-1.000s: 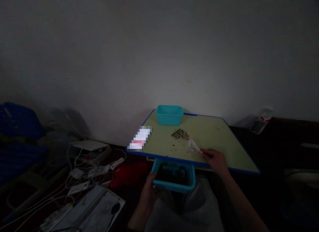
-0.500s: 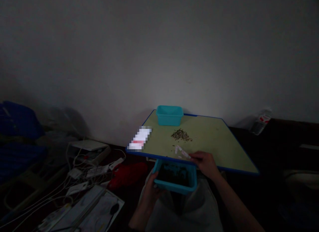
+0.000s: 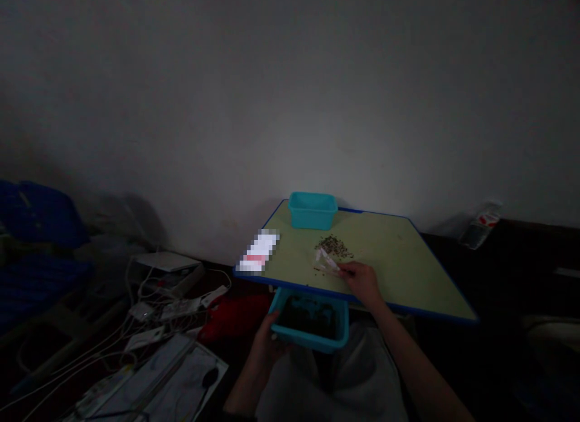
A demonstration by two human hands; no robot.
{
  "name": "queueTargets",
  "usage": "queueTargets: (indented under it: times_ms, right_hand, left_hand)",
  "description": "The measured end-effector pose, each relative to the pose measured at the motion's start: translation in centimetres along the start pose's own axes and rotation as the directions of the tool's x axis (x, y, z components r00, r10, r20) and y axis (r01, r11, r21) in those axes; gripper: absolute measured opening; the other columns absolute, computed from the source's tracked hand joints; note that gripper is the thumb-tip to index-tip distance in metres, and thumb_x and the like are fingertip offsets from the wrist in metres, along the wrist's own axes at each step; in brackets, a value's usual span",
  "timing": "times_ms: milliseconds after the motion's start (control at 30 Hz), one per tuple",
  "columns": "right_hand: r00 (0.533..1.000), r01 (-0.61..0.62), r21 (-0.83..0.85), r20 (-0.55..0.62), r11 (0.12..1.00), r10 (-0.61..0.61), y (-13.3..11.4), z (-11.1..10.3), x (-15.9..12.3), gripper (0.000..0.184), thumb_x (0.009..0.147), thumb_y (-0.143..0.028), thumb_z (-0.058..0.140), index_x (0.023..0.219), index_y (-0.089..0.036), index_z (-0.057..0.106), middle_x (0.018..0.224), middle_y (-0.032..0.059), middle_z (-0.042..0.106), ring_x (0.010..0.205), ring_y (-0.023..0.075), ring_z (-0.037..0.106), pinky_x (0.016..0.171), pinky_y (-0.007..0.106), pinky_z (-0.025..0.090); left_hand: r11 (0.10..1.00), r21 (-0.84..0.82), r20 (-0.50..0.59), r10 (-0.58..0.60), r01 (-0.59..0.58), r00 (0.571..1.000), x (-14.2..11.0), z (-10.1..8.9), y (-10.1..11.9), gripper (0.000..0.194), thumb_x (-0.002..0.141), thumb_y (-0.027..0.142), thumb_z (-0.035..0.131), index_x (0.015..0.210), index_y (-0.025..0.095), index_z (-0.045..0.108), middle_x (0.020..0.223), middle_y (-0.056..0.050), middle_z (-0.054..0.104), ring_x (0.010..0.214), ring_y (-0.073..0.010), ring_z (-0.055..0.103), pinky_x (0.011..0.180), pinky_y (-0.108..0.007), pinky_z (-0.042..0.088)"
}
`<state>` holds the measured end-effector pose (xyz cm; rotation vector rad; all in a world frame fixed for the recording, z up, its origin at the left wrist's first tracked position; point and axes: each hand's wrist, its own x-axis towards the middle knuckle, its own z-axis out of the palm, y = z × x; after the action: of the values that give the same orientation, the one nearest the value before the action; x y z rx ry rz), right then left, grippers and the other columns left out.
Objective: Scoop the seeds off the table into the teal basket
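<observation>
Head view: a dim room, with a person sitting at a small table [image 3: 394, 253] by a pale wall [image 3: 290, 95].
Left hand: the left hand [image 3: 265, 344] grips the left end of the low tub [image 3: 308, 339], with the thumb up by the rim and the other fingers mostly hidden under it.
Low tub: it is blue and sits lower than the table top, just by the near edge and above the grey-clad lap [image 3: 339, 383].
Dark stuff: dark, clumpy stuff [image 3: 306, 319] lies inside the low tub; it is too dark to tell what it is.
Right hand: the right hand [image 3: 361, 281] has its fingers pinched together on one end of the clear piece [image 3: 327, 260].
Clear piece: it is see-through with a whitish-pink strip, and it points left over the table; I cannot tell if it touches the top.
Little bits: a heap of small dark and light bits [image 3: 333, 246] lies on the table, just past the clear piece, and a few strays lie nearer the edge.
Far tub: a second blue tub [image 3: 313, 216] stands upright at the back of the table.
White patch: a bright, blurred-out patch [image 3: 258, 253] covers the table's left corner.
Floor, left: a red thing [image 3: 238, 316], white cords and a white box [image 3: 165, 265] lie near a blue chair [image 3: 40, 216].
</observation>
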<state>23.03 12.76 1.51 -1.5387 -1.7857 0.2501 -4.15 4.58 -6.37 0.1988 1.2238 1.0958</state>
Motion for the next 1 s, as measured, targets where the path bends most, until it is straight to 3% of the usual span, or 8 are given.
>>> queueTargets:
  times_ms: [200,367,567,667,800,1000]
  right_hand:
    - [0.993,0.036,0.138,0.104,0.99,-0.051,-1.7,0.4,-1.7,0.026,0.082,-0.017,0.066,0.099,-0.027,0.083,0.089,0.0042,0.08,0.079,0.0224,0.074,0.074,0.032,0.056]
    - [0.992,0.0,0.21,0.127,0.978,-0.028,-2.6,0.3,-2.6,0.026,0.082,-0.018,0.064,0.098,-0.026,0.083,0.09,0.0045,0.08,0.078,0.0229,0.074,0.073,0.033,0.056]
    - [0.991,-0.005,0.257,0.129,0.967,-0.029,-1.8,0.0,-2.7,0.024,0.082,-0.021,0.065,0.097,-0.025,0.083,0.088,0.0049,0.08,0.078,0.0228,0.074,0.073,0.033,0.057]
    - [0.999,0.016,0.202,0.045,0.979,-0.026,0.0,-0.9,-1.7,0.025,0.084,-0.025,0.065,0.101,-0.025,0.082,0.094,0.0054,0.081,0.083,0.0233,0.074,0.076,0.033,0.056]
    - [0.988,-0.089,0.012,-0.127,0.996,0.09,2.8,-2.5,-0.2,0.025,0.083,-0.027,0.065,0.102,-0.026,0.082,0.099,0.0057,0.081,0.084,0.0244,0.075,0.074,0.033,0.056]
    - [0.988,-0.111,-0.093,-0.122,0.99,0.099,3.7,-2.6,0.7,0.027,0.085,-0.026,0.064,0.104,-0.028,0.082,0.098,0.0051,0.081,0.083,0.0231,0.075,0.072,0.03,0.054]
  left_hand:
    - [1.0,0.006,0.01,0.014,-0.014,1.0,-0.4,0.1,0.3,0.064,0.078,0.045,0.072,0.135,0.019,0.057,0.117,-0.017,0.069,0.085,-0.0303,0.07,0.078,-0.047,0.059]
    - [1.0,0.028,-0.002,0.003,-0.003,1.0,-0.2,0.2,0.4,0.065,0.079,0.047,0.07,0.135,0.019,0.056,0.116,-0.018,0.067,0.087,-0.0322,0.068,0.075,-0.047,0.059]
    - [0.999,0.036,-0.001,-0.004,0.005,1.0,-0.5,0.4,0.5,0.069,0.079,0.046,0.069,0.139,0.017,0.053,0.125,-0.021,0.065,0.089,-0.0313,0.068,0.075,-0.047,0.059]
    - [0.999,0.037,0.009,-0.003,0.003,1.0,-0.7,0.4,0.6,0.066,0.08,0.047,0.068,0.138,0.019,0.054,0.128,-0.02,0.065,0.091,-0.0311,0.068,0.076,-0.047,0.059]
    - [0.999,0.042,0.02,-0.019,0.018,1.0,-0.9,0.4,0.6,0.064,0.081,0.046,0.068,0.136,0.016,0.056,0.122,-0.021,0.068,0.089,-0.0315,0.07,0.076,-0.046,0.059]
    - [0.999,0.042,0.02,-0.012,0.011,1.0,-0.9,0.3,0.5,0.064,0.081,0.046,0.068,0.136,0.016,0.055,0.122,-0.02,0.067,0.085,-0.0294,0.07,0.077,-0.046,0.06]
